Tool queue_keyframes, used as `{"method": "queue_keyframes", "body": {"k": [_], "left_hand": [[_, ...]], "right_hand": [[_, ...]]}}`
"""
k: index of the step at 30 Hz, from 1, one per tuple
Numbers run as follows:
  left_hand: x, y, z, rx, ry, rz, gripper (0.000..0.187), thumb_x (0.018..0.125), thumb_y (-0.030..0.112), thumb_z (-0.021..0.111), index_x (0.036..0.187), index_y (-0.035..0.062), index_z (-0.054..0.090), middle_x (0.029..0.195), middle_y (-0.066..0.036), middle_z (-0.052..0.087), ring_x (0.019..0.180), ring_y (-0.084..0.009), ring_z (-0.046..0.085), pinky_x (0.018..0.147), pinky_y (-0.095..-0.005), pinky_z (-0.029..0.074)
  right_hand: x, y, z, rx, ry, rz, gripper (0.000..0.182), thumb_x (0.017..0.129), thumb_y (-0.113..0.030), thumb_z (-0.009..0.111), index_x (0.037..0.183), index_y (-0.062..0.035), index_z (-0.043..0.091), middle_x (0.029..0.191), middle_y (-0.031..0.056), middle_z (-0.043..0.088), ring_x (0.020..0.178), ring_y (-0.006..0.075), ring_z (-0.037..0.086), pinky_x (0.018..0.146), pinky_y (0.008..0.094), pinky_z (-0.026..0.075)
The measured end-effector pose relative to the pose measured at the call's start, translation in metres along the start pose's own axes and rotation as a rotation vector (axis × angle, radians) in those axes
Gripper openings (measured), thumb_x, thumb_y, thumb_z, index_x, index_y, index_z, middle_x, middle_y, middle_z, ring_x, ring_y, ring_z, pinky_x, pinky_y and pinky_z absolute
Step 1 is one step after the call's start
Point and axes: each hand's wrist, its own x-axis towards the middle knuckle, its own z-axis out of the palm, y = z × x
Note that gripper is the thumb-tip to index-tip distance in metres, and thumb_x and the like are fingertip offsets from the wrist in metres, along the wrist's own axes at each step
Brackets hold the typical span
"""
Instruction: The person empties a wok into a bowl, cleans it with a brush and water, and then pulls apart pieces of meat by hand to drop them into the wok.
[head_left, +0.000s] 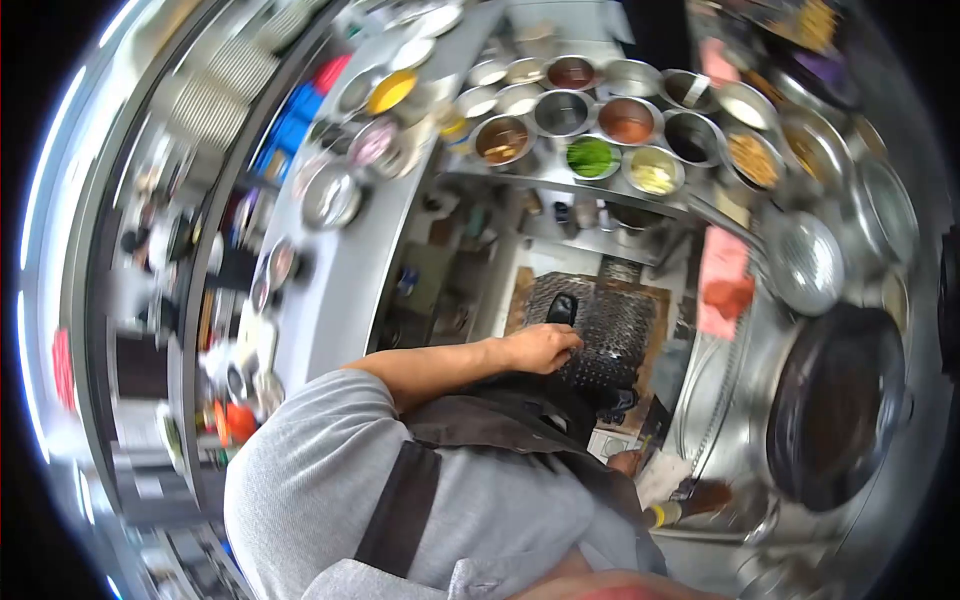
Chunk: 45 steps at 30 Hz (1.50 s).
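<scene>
My left hand hangs in front of my dark apron, fingers curled in, with nothing showing in them. Below it I see a black shoe on the perforated floor mat. My right hand is low beside my body, partly covered by my clothing; its fingers are too small and blurred to read. Near that hand, at the stove edge, lies a brown brush-like item with a yellow part. To the right of it sits a large dark wok.
Several metal bowls of ingredients, such as chopped greens, stand on the counter ahead. A perforated strainer and a pink cloth lie by the stove. A steel counter runs along the left, below shelves with stacked plates.
</scene>
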Motion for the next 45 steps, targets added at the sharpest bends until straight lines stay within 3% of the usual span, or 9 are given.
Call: {"method": "queue_keyframes", "body": {"k": [6, 17, 24, 27, 33, 34, 35, 36, 45], "left_hand": [[-0.113, -0.050, -0.006, -0.154, 0.232, -0.201, 0.030, 0.080, 0.009, 0.059, 0.110, 0.0029, 0.059, 0.107, -0.016, 0.059, 0.099, -0.0364, 0.057, 0.087, -0.0428, 0.046], [-0.394, -0.303, -0.112, -0.011, 1.413, -0.884, 0.038, 0.079, 0.016, 0.060, 0.112, -0.0023, 0.058, 0.112, -0.023, 0.060, 0.106, -0.0369, 0.056, 0.094, -0.0420, 0.044], [-0.523, -0.476, -0.208, -0.119, 1.297, -1.300, 0.048, 0.080, 0.051, 0.059, 0.107, 0.0110, 0.065, 0.117, -0.020, 0.060, 0.103, -0.0358, 0.060, 0.089, -0.0411, 0.047], [-0.535, -0.542, -0.211, 0.233, 0.798, -1.329, 0.051, 0.082, 0.051, 0.054, 0.117, 0.0140, 0.061, 0.127, -0.018, 0.054, 0.109, -0.0379, 0.057, 0.093, -0.0430, 0.045], [-0.488, -0.543, -0.177, 0.036, 0.888, -1.369, 0.064, 0.078, 0.045, 0.043, 0.134, 0.0154, 0.044, 0.127, -0.025, 0.051, 0.120, -0.0440, 0.047, 0.103, -0.0497, 0.036], [-0.470, -0.454, -0.192, -0.126, 0.884, -1.380, 0.058, 0.077, 0.041, 0.048, 0.129, 0.0145, 0.047, 0.125, -0.024, 0.052, 0.118, -0.0417, 0.049, 0.101, -0.0492, 0.038], [-0.465, -0.553, -0.128, 0.200, 0.670, -1.213, 0.055, 0.075, 0.037, 0.056, 0.124, 0.0139, 0.049, 0.123, -0.024, 0.053, 0.116, -0.0400, 0.051, 0.099, -0.0475, 0.040], [-0.444, -0.398, -0.173, -0.074, 0.826, -1.309, 0.055, 0.072, 0.036, 0.063, 0.122, 0.0145, 0.050, 0.122, -0.023, 0.054, 0.116, -0.0393, 0.051, 0.098, -0.0463, 0.041], [-0.370, -0.283, -0.079, -0.462, 0.864, -0.979, 0.062, 0.058, 0.011, 0.076, 0.117, 0.0114, 0.056, 0.105, -0.015, 0.065, 0.099, -0.0279, 0.062, 0.087, -0.0364, 0.048]], "right_hand": [[0.027, -0.006, -0.016, -0.300, 0.106, -0.214, 0.049, 0.083, -0.016, 0.050, 0.128, 0.0043, 0.046, 0.120, 0.0265, 0.055, 0.106, 0.0405, 0.057, 0.089, 0.0439, 0.047], [-0.096, -0.194, -0.043, -0.306, 0.264, -0.739, 0.039, 0.078, -0.018, 0.060, 0.115, -0.0021, 0.062, 0.091, 0.0238, 0.066, 0.092, 0.0393, 0.063, 0.082, 0.0428, 0.048], [-0.185, -0.238, -0.038, -0.260, 0.126, -0.666, 0.037, 0.078, -0.013, 0.061, 0.114, -0.0024, 0.063, 0.091, 0.0221, 0.066, 0.092, 0.0366, 0.064, 0.081, 0.0412, 0.049], [-0.181, -0.217, -0.052, -0.483, 0.119, -0.633, 0.035, 0.081, -0.007, 0.059, 0.116, 0.0001, 0.061, 0.091, 0.0224, 0.067, 0.087, 0.0335, 0.066, 0.080, 0.0371, 0.049], [-0.199, -0.214, -0.063, -0.511, 0.200, -0.644, 0.032, 0.079, -0.012, 0.062, 0.109, -0.0001, 0.064, 0.091, 0.0237, 0.066, 0.089, 0.0348, 0.065, 0.079, 0.0409, 0.050], [-0.190, -0.220, -0.060, -0.551, 0.189, -0.728, 0.030, 0.079, -0.012, 0.063, 0.106, 0.0003, 0.065, 0.091, 0.0231, 0.066, 0.088, 0.0360, 0.065, 0.079, 0.0420, 0.050], [-0.183, -0.223, -0.058, -0.592, 0.172, -0.804, 0.028, 0.079, -0.013, 0.064, 0.104, 0.0007, 0.065, 0.091, 0.0226, 0.066, 0.087, 0.0372, 0.064, 0.078, 0.0432, 0.050], [-0.193, -0.240, -0.048, -0.627, 0.234, -0.833, 0.025, 0.079, -0.014, 0.063, 0.099, 0.0013, 0.065, 0.092, 0.0227, 0.066, 0.087, 0.0390, 0.063, 0.078, 0.0450, 0.050], [-0.339, -0.479, 0.052, -0.008, -0.163, -1.405, 0.033, 0.085, -0.026, 0.064, 0.101, 0.0026, 0.063, 0.088, 0.0213, 0.065, 0.078, 0.0323, 0.064, 0.073, 0.0380, 0.049]]}}
